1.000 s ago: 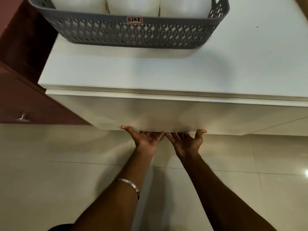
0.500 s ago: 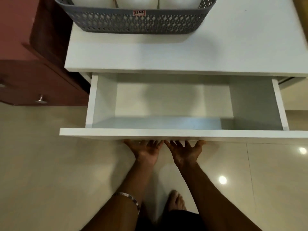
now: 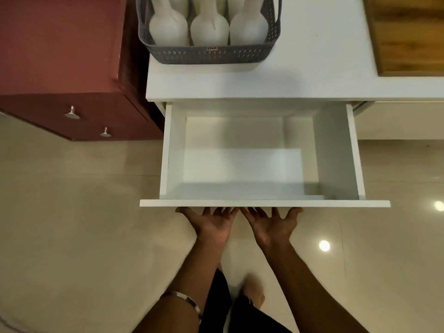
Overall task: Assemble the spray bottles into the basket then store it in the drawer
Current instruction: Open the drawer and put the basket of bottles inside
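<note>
Flanking the drawer (image 3: 262,203) front's underside edge, both palms upturned.

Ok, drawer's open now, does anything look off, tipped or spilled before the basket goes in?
Nothing stands out. The three bottles stand upright in the basket on the counter, with no spill visible. The drawer sits pulled out straight and holds nothing. Both hands are palm-up under its front panel.

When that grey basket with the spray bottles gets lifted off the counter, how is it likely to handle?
The grey basket looks like thin perforated plastic, so its walls may flex somewhat. The white spray bottles stand upright and packed side by side, so it is probably top-heavy; tilting could tip them. Whether they hold liquid cannot be told, so the weight is uncertain.
</note>
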Motion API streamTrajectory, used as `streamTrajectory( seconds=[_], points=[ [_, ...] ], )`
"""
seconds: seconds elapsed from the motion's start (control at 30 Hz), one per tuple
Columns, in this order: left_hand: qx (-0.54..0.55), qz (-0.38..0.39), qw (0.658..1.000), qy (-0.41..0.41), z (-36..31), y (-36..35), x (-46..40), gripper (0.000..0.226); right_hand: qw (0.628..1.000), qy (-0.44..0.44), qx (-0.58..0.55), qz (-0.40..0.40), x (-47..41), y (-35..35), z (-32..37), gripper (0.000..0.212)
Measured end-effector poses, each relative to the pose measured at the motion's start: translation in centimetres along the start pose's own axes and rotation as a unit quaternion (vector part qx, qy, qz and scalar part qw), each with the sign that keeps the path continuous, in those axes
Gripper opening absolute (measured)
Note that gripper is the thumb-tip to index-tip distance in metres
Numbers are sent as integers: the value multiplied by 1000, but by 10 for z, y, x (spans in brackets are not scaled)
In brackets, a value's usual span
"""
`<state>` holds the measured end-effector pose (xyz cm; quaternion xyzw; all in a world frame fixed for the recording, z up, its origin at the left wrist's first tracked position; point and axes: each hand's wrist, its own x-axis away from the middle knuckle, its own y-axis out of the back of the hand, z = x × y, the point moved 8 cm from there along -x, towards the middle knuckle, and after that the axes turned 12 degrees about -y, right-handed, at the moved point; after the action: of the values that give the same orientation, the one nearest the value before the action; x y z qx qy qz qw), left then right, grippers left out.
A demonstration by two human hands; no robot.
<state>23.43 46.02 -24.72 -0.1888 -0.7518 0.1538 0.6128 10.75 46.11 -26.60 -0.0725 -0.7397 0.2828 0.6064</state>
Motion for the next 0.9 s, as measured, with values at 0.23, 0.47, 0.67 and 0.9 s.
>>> streamTrajectory(
  seconds=[0.23,0.47,0.67,0.9],
  points=[
    [3,-14,1000,-2,0,9,62,116,1000,-3,9,-23,65,9,-8,90],
    [-23,-41,999,-1,1,14,102,114,998,-14,28,-51,104,14,-7,89],
    [-43,-68,997,-8,-1,12,117,112,994,-20,64,-86,119,16,-4,91],
    [-136,-134,982,-9,-7,4,126,103,964,-23,165,-207,134,9,4,82]
  ],
)
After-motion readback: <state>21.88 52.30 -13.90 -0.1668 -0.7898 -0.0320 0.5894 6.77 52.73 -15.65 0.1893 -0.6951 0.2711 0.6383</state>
